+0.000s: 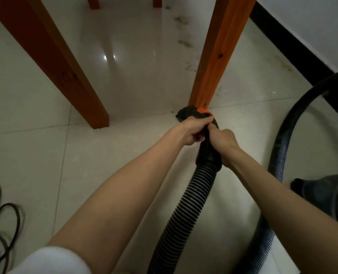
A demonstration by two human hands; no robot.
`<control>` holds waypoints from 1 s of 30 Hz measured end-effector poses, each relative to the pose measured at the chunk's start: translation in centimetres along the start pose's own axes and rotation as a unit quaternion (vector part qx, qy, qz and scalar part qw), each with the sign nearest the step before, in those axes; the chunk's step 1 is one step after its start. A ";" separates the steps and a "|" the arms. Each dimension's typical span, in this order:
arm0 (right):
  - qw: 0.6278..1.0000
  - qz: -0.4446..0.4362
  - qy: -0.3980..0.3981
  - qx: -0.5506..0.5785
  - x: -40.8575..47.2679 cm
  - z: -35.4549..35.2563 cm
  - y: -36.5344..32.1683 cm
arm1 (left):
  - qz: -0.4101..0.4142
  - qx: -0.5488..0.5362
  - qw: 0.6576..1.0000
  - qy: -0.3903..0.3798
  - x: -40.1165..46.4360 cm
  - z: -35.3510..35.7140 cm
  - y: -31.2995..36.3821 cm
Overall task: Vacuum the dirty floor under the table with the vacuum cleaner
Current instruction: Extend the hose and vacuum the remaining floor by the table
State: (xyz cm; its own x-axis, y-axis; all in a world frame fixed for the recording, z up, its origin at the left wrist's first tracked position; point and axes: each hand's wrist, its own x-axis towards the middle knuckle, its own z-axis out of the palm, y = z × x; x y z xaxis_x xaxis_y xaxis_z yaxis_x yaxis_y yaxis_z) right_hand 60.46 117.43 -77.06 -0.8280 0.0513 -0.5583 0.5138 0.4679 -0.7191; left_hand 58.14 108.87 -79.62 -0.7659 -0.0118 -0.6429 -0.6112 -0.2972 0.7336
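Both hands grip the rigid black handle section of the vacuum cleaner hose. Left hand (191, 133) wraps the upper part of the nozzle tube (209, 147), fingers curled round it just behind the orange fitting (203, 111); right hand (223, 143) clasps the same tube just nearer, beside the collar where the ribbed hose (185, 210) begins. The nozzle head (185, 114) sits on the floor (45, 155), touching the foot of the right table leg (213, 62). A second wooden leg (51, 64) stands to the left, with two more far behind. Grey dust patches (184, 41) lie on the tiles beyond the right leg, under the worktop and towards the wall, so most of the dirt appears still uncollected. Handling, as judged: the tube is stiff and light and is best held where the hands now are; the corrugated hose is flexible and springy, loops widely to the right, and may drag or snag on the leg. Its smooth plastic could slip in a loose grasp. A black cable (4, 216) coils near left.
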 end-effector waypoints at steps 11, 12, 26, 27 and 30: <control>0.997 0.021 0.042 -0.056 -2.7 1.6 5.3 | -0.078 0.007 0.997 -0.013 -1.2 0.0 -3.8; 0.997 0.026 0.049 -0.056 -2.7 0.6 5.7 | -0.079 0.020 0.996 -0.023 -1.2 0.9 -4.0; 0.991 0.078 0.094 0.050 0.6 -3.4 7.1 | -0.084 0.077 0.991 -0.062 2.2 6.9 -3.7; 0.990 0.083 0.099 0.051 0.6 -3.7 7.1 | -0.091 0.069 0.991 -0.069 2.0 7.3 -3.7; 0.991 0.087 0.078 0.057 0.9 -4.8 6.9 | -0.093 0.060 0.992 -0.063 1.5 7.8 -3.4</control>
State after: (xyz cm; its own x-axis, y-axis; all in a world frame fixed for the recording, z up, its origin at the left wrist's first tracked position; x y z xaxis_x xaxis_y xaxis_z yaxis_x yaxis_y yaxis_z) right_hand 62.17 124.94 -80.56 -0.7444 0.2633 -0.6136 0.6669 0.3370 -0.6646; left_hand 57.52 117.29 -81.38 -0.6518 0.1550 -0.7423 -0.7579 -0.1678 0.6304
